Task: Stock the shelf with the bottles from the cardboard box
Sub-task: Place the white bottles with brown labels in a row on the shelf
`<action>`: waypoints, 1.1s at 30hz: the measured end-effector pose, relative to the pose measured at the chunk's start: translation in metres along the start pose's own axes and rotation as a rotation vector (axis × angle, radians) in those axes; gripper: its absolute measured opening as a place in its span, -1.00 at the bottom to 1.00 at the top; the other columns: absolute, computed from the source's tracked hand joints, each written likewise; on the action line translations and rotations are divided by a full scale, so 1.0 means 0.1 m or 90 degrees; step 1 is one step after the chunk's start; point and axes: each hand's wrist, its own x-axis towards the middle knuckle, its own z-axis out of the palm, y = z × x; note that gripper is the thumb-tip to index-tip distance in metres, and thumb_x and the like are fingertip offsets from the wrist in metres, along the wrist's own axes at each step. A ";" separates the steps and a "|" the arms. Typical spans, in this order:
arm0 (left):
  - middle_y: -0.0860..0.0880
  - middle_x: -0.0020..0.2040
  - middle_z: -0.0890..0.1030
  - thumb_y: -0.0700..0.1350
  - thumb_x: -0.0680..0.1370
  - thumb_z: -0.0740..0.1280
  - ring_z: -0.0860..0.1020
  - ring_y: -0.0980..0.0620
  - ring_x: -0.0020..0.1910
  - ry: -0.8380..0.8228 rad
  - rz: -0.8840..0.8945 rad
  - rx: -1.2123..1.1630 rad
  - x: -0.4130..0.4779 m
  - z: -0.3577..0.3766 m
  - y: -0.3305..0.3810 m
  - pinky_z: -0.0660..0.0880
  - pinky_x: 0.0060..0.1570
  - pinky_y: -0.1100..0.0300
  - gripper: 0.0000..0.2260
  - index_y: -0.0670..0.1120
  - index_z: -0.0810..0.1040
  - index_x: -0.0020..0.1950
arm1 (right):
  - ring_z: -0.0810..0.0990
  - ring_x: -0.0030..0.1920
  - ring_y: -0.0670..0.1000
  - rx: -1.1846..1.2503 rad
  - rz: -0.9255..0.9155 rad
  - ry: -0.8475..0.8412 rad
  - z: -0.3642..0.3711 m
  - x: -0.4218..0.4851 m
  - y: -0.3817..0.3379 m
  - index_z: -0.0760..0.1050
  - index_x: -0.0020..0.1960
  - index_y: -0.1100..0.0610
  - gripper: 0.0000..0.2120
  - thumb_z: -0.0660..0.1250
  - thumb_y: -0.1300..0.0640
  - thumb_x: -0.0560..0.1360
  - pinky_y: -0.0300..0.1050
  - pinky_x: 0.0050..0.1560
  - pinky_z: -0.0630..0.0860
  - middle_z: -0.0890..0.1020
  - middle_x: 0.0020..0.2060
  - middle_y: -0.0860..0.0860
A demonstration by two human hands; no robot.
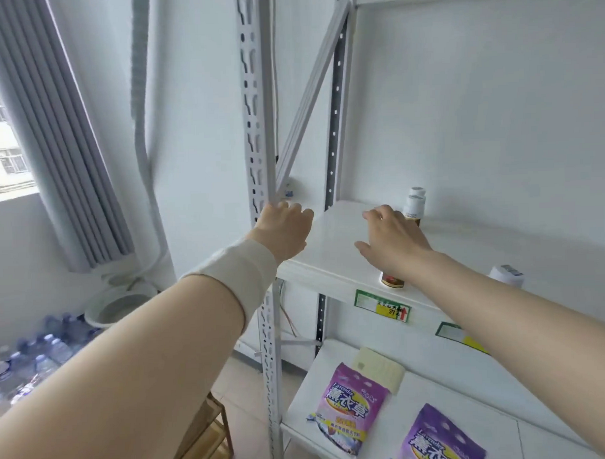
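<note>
The left hand (284, 226) is resting at the corner of the shelf (333, 259), fingers curled, perhaps gripping the upright post (256, 128). The right hand (392, 238) is hovering loose-fingered, holding nothing, beside two white-capped bottles (413, 205) standing at the back.

The shelf (329, 259) is glossy white. At its front edge a label (382, 307) shows a green border, a yellow patch and a red arrow. Brown bottles (413, 206) near its back edge wear white caps. Two purple bags (355, 406) on the lower board (436, 372) carry white lettering.
</note>
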 end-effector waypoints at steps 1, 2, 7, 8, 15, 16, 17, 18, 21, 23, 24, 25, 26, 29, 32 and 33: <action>-0.09 0.20 0.49 -0.10 0.57 0.21 0.48 -0.12 0.18 0.000 -0.006 0.010 -0.14 0.04 -0.11 0.37 0.10 0.08 -0.70 -0.12 0.38 0.29 | 0.33 0.34 0.16 0.005 -0.018 -0.007 0.03 -0.04 -0.17 0.21 0.41 0.20 -0.51 0.12 -0.04 0.58 0.02 0.25 0.31 0.31 0.36 0.15; -0.09 0.20 0.49 -0.11 0.58 0.21 0.48 -0.12 0.18 -0.002 -0.015 0.014 -0.28 0.08 -0.22 0.36 0.11 0.08 -0.71 -0.12 0.37 0.29 | 0.32 0.34 0.16 0.008 -0.038 -0.015 0.07 -0.06 -0.35 0.20 0.41 0.20 -0.51 0.12 -0.04 0.58 0.01 0.26 0.30 0.30 0.36 0.15; -0.10 0.22 0.48 -0.08 0.59 0.20 0.47 -0.11 0.20 -0.059 -0.067 0.027 -0.98 0.49 -0.95 0.35 0.14 0.09 -0.67 -0.13 0.34 0.34 | 0.32 0.34 0.16 0.019 -0.142 -0.057 0.41 -0.03 -1.43 0.20 0.41 0.18 -0.53 0.11 -0.01 0.58 0.02 0.29 0.28 0.30 0.37 0.14; -0.10 0.21 0.48 -0.08 0.59 0.20 0.47 -0.11 0.19 -0.079 -0.081 0.018 -1.15 0.63 -1.14 0.35 0.13 0.10 -0.68 -0.14 0.35 0.32 | 0.31 0.35 0.16 0.023 -0.159 -0.068 0.51 -0.01 -1.68 0.19 0.42 0.19 -0.53 0.11 -0.01 0.58 0.02 0.29 0.28 0.30 0.37 0.15; -0.10 0.25 0.50 -0.11 0.58 0.19 0.48 -0.11 0.24 -0.221 -0.232 -0.083 -2.47 1.95 -2.19 0.38 0.18 0.05 -0.70 -0.13 0.38 0.30 | 0.29 0.37 0.15 -0.004 -0.268 -0.194 1.52 0.02 -3.29 0.19 0.42 0.19 -0.52 0.13 0.00 0.57 0.04 0.36 0.27 0.31 0.37 0.15; -0.11 0.28 0.49 -0.11 0.59 0.19 0.47 -0.11 0.26 -0.248 -0.251 -0.103 -2.62 2.16 -2.25 0.37 0.20 0.05 -0.69 -0.13 0.37 0.32 | 0.30 0.36 0.15 -0.009 -0.283 -0.218 1.68 0.01 -3.47 0.20 0.41 0.18 -0.52 0.13 -0.01 0.57 0.04 0.36 0.27 0.32 0.36 0.15; -0.11 0.29 0.48 -0.09 0.59 0.20 0.46 -0.11 0.27 -0.275 -0.268 -0.121 -2.75 2.35 -2.29 0.36 0.20 0.05 -0.67 -0.12 0.36 0.33 | 0.31 0.36 0.15 -0.016 -0.297 -0.241 1.84 -0.01 -3.62 0.21 0.41 0.18 -0.52 0.12 -0.02 0.57 0.05 0.35 0.28 0.33 0.36 0.14; -0.11 0.29 0.48 -0.07 0.58 0.21 0.46 -0.12 0.28 -0.298 -0.284 -0.136 -2.86 2.55 -2.33 0.37 0.20 0.05 -0.66 -0.12 0.36 0.34 | 0.31 0.36 0.15 -0.023 -0.313 -0.259 2.01 -0.02 -3.76 0.21 0.41 0.17 -0.52 0.12 -0.02 0.57 0.04 0.35 0.28 0.33 0.36 0.14; -0.12 0.26 0.49 -0.10 0.58 0.21 0.47 -0.12 0.25 -0.371 -0.322 -0.184 -3.14 3.13 -2.39 0.37 0.20 0.03 -0.69 -0.13 0.37 0.31 | 0.29 0.39 0.14 -0.027 -0.354 -0.312 2.51 0.00 -4.09 0.19 0.42 0.17 -0.51 0.13 -0.04 0.58 0.03 0.38 0.25 0.32 0.38 0.12; -0.12 0.24 0.50 -0.12 0.59 0.18 0.47 -0.12 0.23 -0.418 -0.353 -0.226 -3.27 3.55 -2.40 0.38 0.17 0.04 -0.71 -0.13 0.37 0.31 | 0.28 0.40 0.13 -0.027 -0.375 -0.352 2.87 0.05 -4.28 0.19 0.43 0.16 -0.51 0.12 -0.04 0.58 0.04 0.38 0.26 0.32 0.38 0.11; -0.12 0.24 0.50 -0.12 0.59 0.17 0.47 -0.12 0.22 -0.439 -0.377 -0.255 -3.32 3.74 -2.40 0.39 0.16 0.04 -0.71 -0.12 0.38 0.31 | 0.28 0.39 0.13 -0.028 -0.387 -0.371 3.05 0.09 -4.38 0.19 0.42 0.16 -0.52 0.11 -0.03 0.58 0.04 0.38 0.26 0.33 0.38 0.11; -0.12 0.24 0.50 -0.11 0.59 0.17 0.47 -0.12 0.22 -0.467 -0.409 -0.288 -3.37 3.95 -2.40 0.40 0.16 0.04 -0.70 -0.12 0.38 0.31 | 0.28 0.39 0.12 -0.027 -0.400 -0.394 3.26 0.13 -4.48 0.20 0.42 0.16 -0.52 0.12 -0.03 0.58 0.03 0.38 0.26 0.33 0.38 0.11; -0.11 0.24 0.51 -0.08 0.59 0.18 0.48 -0.11 0.22 -0.491 -0.442 -0.322 -3.42 4.12 -2.38 0.41 0.16 0.04 -0.69 -0.11 0.38 0.32 | 0.29 0.39 0.12 -0.025 -0.409 -0.419 3.43 0.15 -4.56 0.20 0.42 0.15 -0.52 0.12 -0.02 0.57 0.03 0.38 0.26 0.34 0.37 0.11; -0.08 0.27 0.50 0.01 0.58 0.22 0.49 -0.10 0.22 -0.551 -0.573 -0.433 -3.54 4.59 -2.29 0.44 0.14 0.06 -0.64 -0.07 0.36 0.34 | 0.31 0.37 0.12 -0.034 -0.431 -0.498 3.96 0.22 -4.72 0.21 0.41 0.14 -0.53 0.15 -0.03 0.57 0.00 0.35 0.26 0.36 0.35 0.10; -0.07 0.27 0.50 0.02 0.58 0.21 0.49 -0.09 0.23 -0.598 -0.698 -0.534 -3.58 5.02 -2.24 0.44 0.12 0.05 -0.65 -0.05 0.35 0.33 | 0.30 0.38 0.13 -0.048 -0.444 -0.568 4.51 0.34 -4.84 0.22 0.41 0.17 -0.51 0.16 -0.04 0.56 -0.01 0.37 0.24 0.37 0.36 0.11; -0.06 0.28 0.49 0.03 0.58 0.21 0.48 -0.08 0.24 -0.601 -0.734 -0.561 -3.58 5.13 -2.21 0.44 0.12 0.06 -0.65 -0.05 0.35 0.34 | 0.31 0.38 0.13 -0.050 -0.449 -0.588 4.66 0.38 -4.89 0.22 0.41 0.17 -0.50 0.16 -0.04 0.56 -0.01 0.38 0.24 0.37 0.35 0.12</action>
